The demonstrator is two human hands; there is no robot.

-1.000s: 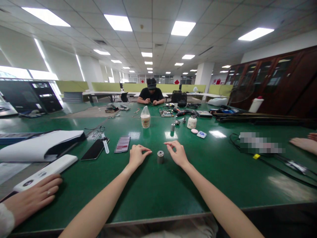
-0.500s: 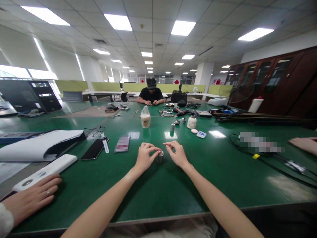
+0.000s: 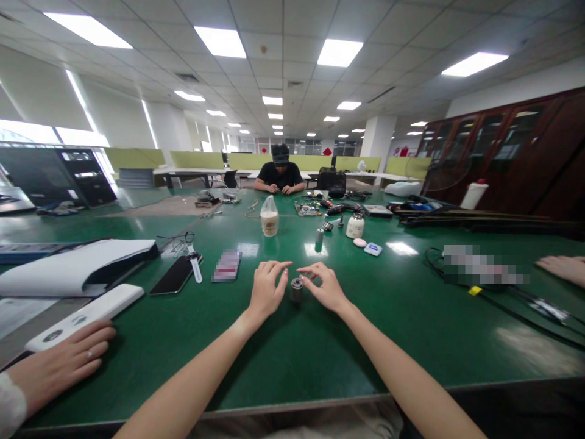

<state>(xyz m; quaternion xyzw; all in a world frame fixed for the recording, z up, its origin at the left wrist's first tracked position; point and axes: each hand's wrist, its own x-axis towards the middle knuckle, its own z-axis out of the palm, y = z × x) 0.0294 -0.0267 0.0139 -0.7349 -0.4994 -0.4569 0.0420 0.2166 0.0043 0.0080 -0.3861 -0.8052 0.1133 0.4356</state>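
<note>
A small grey metal cylinder (image 3: pixel 297 292) with a round hole or recess in its top stands upright on the green table (image 3: pixel 292 360), between my two hands. My left hand (image 3: pixel 269 288) is just left of it, thumb and fingers apart, with a gap between the thumb and the cylinder. On the other side, my right hand (image 3: pixel 325 285) has its index finger stretched above the cylinder. Its thumb tip is at the cylinder's upper edge; whether it touches I cannot tell. A second metal cylinder (image 3: pixel 319 236) stands farther back.
A phone (image 3: pixel 172 275), a white watch (image 3: pixel 196 268) and a blurred flat packet (image 3: pixel 226 266) lie left. Behind stand a bagged cup (image 3: pixel 269 223) and a white jar (image 3: pixel 355 226). Cables (image 3: pixel 512 317) run at right. Other people's hands rest at left (image 3: pixel 68 360) and right (image 3: pixel 562 269).
My left fingers, which were at the cylinder's top, have spread and moved off it. My right hand has shifted slightly left, its thumb nearer the cylinder. The cylinder stays in place.
</note>
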